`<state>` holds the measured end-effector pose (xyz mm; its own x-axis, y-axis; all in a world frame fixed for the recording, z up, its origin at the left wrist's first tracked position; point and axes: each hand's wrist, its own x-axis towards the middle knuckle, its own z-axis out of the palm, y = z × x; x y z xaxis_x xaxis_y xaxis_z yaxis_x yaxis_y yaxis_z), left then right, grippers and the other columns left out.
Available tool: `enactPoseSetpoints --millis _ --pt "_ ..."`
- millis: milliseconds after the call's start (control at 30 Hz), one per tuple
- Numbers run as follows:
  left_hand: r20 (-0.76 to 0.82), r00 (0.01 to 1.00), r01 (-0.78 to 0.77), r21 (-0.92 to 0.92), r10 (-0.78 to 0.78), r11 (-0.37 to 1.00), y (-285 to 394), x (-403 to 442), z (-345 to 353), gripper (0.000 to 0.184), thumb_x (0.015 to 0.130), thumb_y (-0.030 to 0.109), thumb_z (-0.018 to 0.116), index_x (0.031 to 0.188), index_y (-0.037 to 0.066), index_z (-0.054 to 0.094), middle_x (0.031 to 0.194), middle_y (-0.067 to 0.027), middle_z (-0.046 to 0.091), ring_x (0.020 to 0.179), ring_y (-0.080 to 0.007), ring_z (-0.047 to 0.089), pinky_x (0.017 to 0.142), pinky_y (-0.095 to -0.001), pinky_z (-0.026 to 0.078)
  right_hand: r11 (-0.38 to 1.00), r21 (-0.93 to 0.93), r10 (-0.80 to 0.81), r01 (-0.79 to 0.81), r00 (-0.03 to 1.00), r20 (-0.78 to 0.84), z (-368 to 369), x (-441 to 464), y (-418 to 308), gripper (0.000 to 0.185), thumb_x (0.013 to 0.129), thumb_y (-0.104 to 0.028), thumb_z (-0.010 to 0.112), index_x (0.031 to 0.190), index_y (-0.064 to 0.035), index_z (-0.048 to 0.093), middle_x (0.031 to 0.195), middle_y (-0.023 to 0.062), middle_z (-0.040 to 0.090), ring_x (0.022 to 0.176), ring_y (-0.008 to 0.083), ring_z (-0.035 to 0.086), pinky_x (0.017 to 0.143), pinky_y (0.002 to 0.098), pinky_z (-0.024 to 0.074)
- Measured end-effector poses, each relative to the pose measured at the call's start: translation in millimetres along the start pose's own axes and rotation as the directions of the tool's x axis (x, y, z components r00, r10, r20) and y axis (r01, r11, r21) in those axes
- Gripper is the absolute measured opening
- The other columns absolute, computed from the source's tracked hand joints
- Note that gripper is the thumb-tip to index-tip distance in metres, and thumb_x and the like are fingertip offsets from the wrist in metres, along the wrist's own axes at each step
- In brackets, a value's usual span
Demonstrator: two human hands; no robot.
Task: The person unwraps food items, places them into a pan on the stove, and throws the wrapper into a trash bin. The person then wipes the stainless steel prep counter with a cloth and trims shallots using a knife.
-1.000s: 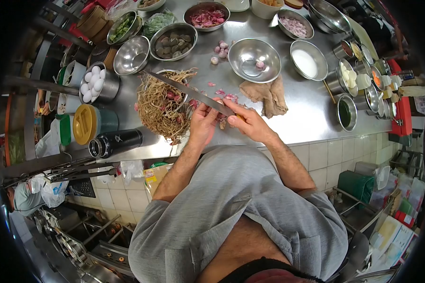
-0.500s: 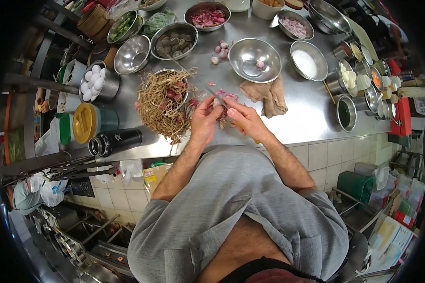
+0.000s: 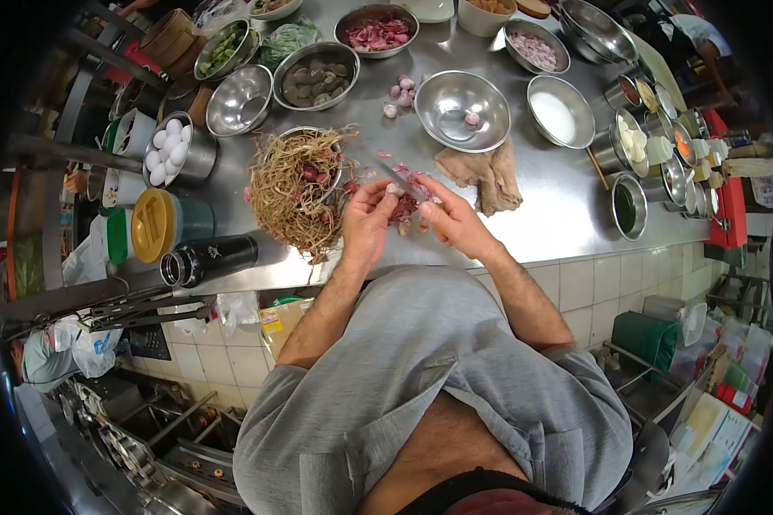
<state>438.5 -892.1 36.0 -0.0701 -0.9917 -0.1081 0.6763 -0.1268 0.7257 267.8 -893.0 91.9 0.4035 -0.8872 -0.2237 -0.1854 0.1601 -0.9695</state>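
Observation:
My left hand (image 3: 368, 221) pinches a pale, partly peeled shallot (image 3: 393, 189) between thumb and fingertips. My right hand (image 3: 457, 221) is closed around a small knife (image 3: 403, 183), its blade pointing up and left beside the shallot. Under both hands lie reddish peelings (image 3: 406, 209) on the steel table. To the left, a heap of shallots with long dry stalks (image 3: 296, 193) spills over a bowl. Ahead, one peeled shallot (image 3: 472, 118) sits in a wide steel bowl (image 3: 442, 90), with several more shallots (image 3: 404, 87) on the table beside it.
A crumpled brown cloth (image 3: 489, 176) lies right of my hands. Around stand a bowl of white powder or liquid (image 3: 555, 116), a bowl of dark shellfish (image 3: 318, 83), a pot of eggs (image 3: 167, 153), a black bottle (image 3: 210, 260) and a bowl of red peelings (image 3: 378, 36).
The knife blade has shifted slightly right and away from the shallot, and my right fingers have opened out a little. My left hand keeps hold of the shallot, almost in place.

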Motion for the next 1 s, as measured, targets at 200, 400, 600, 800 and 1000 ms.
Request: enactPoseSetpoints --millis 200,400,600,800,1000 --pt "-0.044 0.998 0.045 0.014 -0.045 0.999 -4 0 -9 0.024 0.083 0.001 0.059 0.106 -0.001 0.053 0.097 -0.0074 0.059 0.088 -0.0142 0.058 0.077 -0.0264 0.048 0.927 -0.336 -0.165 0.167 0.986 0.034 6 5 7 0.057 0.086 -0.04 0.053 0.132 -0.0087 0.039 0.068 0.0068 0.06 0.067 0.0151 0.056 0.067 0.0289 0.0439" --pt "-0.062 0.998 -0.007 0.129 0.015 0.992 1 -2 -6 0.022 0.083 0.002 0.059 0.104 -0.001 0.054 0.092 -0.0065 0.06 0.082 -0.0122 0.058 0.073 -0.0247 0.049 0.962 -0.253 -0.094 0.098 0.995 0.028 8 4 1 0.054 0.087 -0.04 0.052 0.13 -0.0091 0.042 0.069 0.0054 0.061 0.069 0.0143 0.057 0.068 0.0273 0.0441" --pt "-0.027 0.997 -0.068 0.212 0.076 0.975 2 0 -1 0.02 0.085 0.005 0.058 0.104 0.0 0.055 0.092 -0.006 0.061 0.08 -0.0103 0.058 0.071 -0.0235 0.049 0.977 0.177 0.103 -0.117 0.991 0.085 3 8 10 0.053 0.089 -0.043 0.048 0.13 -0.0102 0.044 0.056 -0.0009 0.047 0.048 0.0083 0.045 0.045 0.0221 0.0373" --pt "0.015 1.0 -0.014 0.183 0.011 0.983 4 1 4 0.024 0.087 0.005 0.054 0.111 0.0 0.053 0.099 -0.0069 0.06 0.088 -0.0119 0.058 0.079 -0.0247 0.049 0.966 0.24 0.109 -0.095 0.993 -0.046 -6 12 17 0.053 0.089 -0.047 0.045 0.127 -0.01 0.047 0.055 -0.001 0.042 0.041 0.0065 0.038 0.038 0.0211 0.0308" --pt "0.02 1.0 0.008 0.019 -0.008 1.0 5 3 6 0.027 0.088 0.004 0.05 0.114 -0.002 0.049 0.108 -0.0111 0.056 0.098 -0.0193 0.056 0.088 -0.0323 0.046 0.973 0.2 0.124 -0.117 0.992 -0.022 -3 7 12 0.058 0.089 -0.046 0.047 0.132 -0.0085 0.037 0.059 -0.0001 0.044 0.044 0.0071 0.039 0.04 0.0215 0.0316"
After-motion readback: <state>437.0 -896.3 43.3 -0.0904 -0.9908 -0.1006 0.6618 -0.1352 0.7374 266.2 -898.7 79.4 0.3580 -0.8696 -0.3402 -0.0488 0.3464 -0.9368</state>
